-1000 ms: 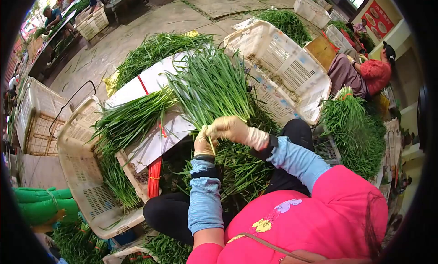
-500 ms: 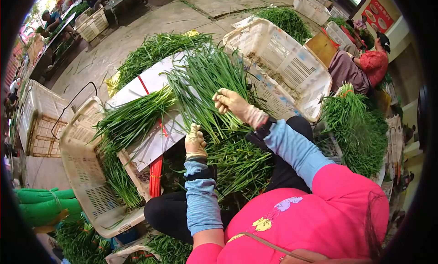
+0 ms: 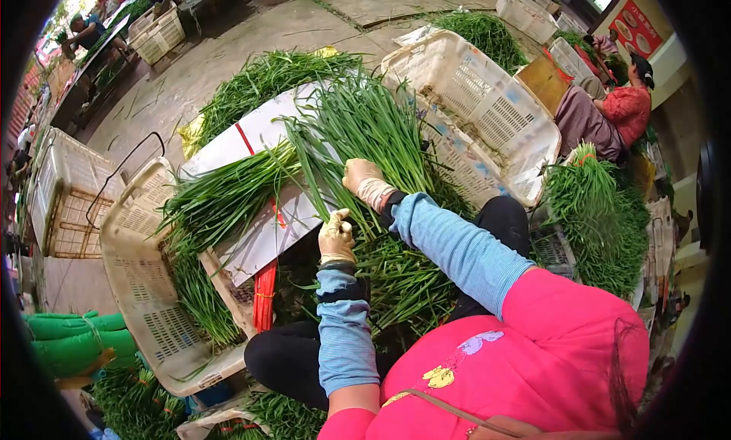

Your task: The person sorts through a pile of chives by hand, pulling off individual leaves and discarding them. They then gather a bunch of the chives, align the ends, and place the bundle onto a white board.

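— Chives [image 3: 365,128], where are they?
— Fanned over the white board [image 3: 259,132], with their stem ends in the left hand [image 3: 336,238]. Its grip is closed round them.
— And the right hand [image 3: 364,180]?
— Laid on the stalks just above. Its fingers are sunk in the leaves, so I can't tell how far that grip is closed.
— Which step?
— Gathering and evening a bunch, I'd say. The next move calls for a firm hold at the stems while loose blades are combed out.

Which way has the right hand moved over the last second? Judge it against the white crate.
Yes. The right hand has slid up the chive bunch, away from the body, now level with the near corner of the white crate instead of below it.
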Action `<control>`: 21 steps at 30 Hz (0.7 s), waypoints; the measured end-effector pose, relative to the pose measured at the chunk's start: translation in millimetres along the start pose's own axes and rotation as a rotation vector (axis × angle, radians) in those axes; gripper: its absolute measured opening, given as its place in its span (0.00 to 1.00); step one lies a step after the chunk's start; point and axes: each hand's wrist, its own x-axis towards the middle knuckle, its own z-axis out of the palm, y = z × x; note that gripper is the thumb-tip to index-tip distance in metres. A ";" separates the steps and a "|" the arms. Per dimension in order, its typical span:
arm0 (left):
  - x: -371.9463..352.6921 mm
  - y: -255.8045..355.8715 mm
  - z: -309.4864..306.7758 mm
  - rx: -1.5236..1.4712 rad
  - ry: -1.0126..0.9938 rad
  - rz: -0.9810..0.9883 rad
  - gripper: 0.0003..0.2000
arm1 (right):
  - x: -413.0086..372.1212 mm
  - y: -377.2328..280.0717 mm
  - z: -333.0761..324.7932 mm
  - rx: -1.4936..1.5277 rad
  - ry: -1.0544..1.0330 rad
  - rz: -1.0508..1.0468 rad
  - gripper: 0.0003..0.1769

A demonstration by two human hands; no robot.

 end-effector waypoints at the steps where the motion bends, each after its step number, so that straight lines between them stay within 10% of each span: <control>1: 1.0 -0.3 -1.2 -0.007 -0.001 -0.005 0.10 | 1.6 1.2 -0.9 0.024 0.003 0.006 0.15; 21: 5.9 -20.5 16.2 0.080 -0.091 0.109 0.12 | -27.0 9.4 -30.2 1.006 -0.461 -0.106 0.08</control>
